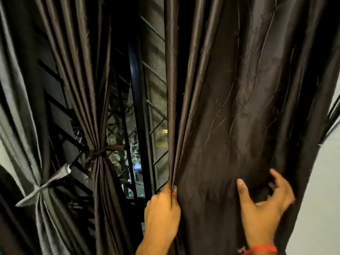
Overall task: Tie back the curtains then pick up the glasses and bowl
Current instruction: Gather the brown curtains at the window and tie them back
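A wide dark brown curtain [248, 107] hangs loose on the right. My left hand [161, 212] pinches its gathered left edge. My right hand [265, 205] rests against the cloth farther right, fingers spread and slightly blurred, with nothing closed in them. A second brown curtain [88, 89] at centre left is bunched and bound by a brown tie [103, 151]. At the far left a grey curtain [20, 107] is bound by a grey tie [47, 183]. No glasses or bowl are in view.
Behind the curtains is a window with a dark metal grille [154, 111] and a vertical frame bar [136, 89]; outside it is night with some foliage and lights. A pale wall [320, 199] runs along the right edge.
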